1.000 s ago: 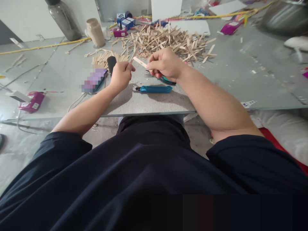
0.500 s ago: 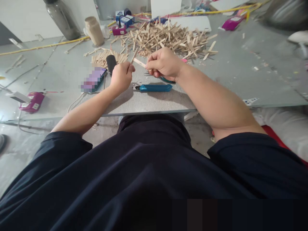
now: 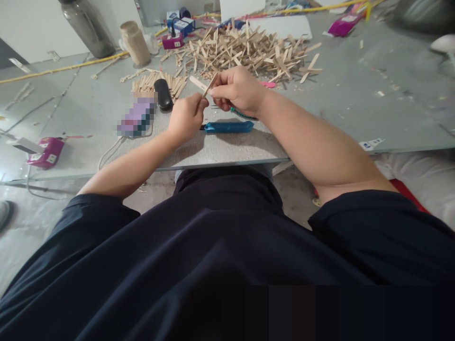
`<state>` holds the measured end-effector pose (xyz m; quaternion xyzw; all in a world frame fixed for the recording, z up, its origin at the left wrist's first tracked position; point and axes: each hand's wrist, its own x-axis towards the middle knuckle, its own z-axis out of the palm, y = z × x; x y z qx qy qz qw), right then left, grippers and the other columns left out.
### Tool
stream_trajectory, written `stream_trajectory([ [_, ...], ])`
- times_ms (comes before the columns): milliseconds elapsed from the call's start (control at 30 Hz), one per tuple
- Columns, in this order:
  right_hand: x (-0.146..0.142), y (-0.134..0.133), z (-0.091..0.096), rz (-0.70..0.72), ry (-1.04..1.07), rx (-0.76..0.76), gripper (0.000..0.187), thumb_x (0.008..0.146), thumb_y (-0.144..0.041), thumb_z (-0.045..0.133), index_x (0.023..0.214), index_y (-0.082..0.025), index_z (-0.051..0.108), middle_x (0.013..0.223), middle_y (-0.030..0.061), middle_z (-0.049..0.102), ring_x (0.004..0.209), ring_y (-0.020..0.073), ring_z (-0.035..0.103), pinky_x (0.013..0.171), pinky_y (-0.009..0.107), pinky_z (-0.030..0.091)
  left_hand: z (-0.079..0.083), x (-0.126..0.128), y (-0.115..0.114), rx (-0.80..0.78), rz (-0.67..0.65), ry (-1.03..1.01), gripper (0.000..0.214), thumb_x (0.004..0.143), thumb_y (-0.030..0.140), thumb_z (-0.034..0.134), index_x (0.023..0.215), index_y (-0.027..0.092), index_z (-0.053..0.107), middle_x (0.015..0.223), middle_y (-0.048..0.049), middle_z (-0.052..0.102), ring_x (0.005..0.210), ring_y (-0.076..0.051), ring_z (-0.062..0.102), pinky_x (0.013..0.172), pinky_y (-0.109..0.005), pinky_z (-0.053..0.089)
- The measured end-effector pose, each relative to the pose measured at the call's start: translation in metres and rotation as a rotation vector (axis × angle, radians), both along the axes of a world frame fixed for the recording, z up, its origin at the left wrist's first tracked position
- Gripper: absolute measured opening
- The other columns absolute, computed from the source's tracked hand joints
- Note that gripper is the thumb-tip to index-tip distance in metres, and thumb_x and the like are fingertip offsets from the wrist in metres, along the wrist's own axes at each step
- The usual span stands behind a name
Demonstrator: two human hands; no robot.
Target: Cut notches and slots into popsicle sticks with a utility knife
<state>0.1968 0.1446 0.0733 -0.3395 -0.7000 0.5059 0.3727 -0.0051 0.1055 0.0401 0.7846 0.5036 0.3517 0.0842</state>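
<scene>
Grey table (image 3: 355,104), near edge: a blue cutter (image 3: 229,127) lies lengthwise along the edge, its black end beside the left hand (image 3: 190,113); whether a blade is out, I cannot tell from here.
Left hand: thumb and finger pinch a thin stick (image 3: 209,86), seen nearly edge-on above the table, its long axis running toward the far edge and leaning right.
Right hand (image 3: 241,90): fingertips pinch a slotted stick (image 3: 197,83), which crosses the first; its free end points toward the table's far left corner.
Risk at the slot: twisting or forcing could split the thin wood, and a loose pinch could let either piece slip; a hand dropped carelessly might meet the cutter.
Heap of sticks (image 3: 245,52): loosely piled toward the table's far edge, beyond both hands.
</scene>
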Motion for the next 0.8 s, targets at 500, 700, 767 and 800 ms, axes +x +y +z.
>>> stream_trajectory([
  [500,0.007,-0.008,-0.002,-0.100,-0.093,0.268,0.032,0.082,-0.064,0.091,0.087,-0.037,0.075,0.098,0.0024,0.080,0.096,0.0235,0.073,0.081,0.033,0.058,0.029,0.011,-0.015,-0.291,-0.093,-0.438,0.033,0.109,0.011,0.053,0.079,0.022,0.062,0.057,0.0057,0.053,0.049,-0.008,0.042,0.055,-0.026,0.035],
  [700,0.008,-0.003,-0.009,-0.113,-0.054,0.338,0.018,0.088,-0.053,0.086,0.086,-0.038,0.077,0.096,0.0018,0.080,0.097,0.0244,0.076,0.090,0.037,0.061,0.026,0.012,-0.015,-0.263,-0.042,-0.406,0.033,0.108,0.011,0.056,0.079,0.024,0.064,0.059,0.0041,0.056,0.054,-0.010,0.050,0.063,-0.030,0.042],
  [767,0.009,-0.004,-0.009,-0.129,-0.101,0.335,0.019,0.088,-0.055,0.085,0.083,-0.038,0.076,0.097,0.0023,0.080,0.099,0.0259,0.076,0.087,0.038,0.061,0.024,0.011,-0.013,-0.240,-0.027,-0.384,0.032,0.108,0.013,0.057,0.080,0.024,0.065,0.057,0.0042,0.055,0.054,-0.011,0.050,0.064,-0.032,0.042],
  [800,0.009,-0.006,-0.009,-0.140,-0.122,0.325,0.020,0.087,-0.056,0.085,0.082,-0.039,0.076,0.098,0.0025,0.081,0.100,0.0268,0.075,0.085,0.039,0.061,0.023,0.011,-0.012,-0.231,-0.025,-0.375,0.033,0.108,0.013,0.058,0.079,0.025,0.065,0.056,0.0044,0.053,0.053,-0.011,0.049,0.063,-0.032,0.041],
])
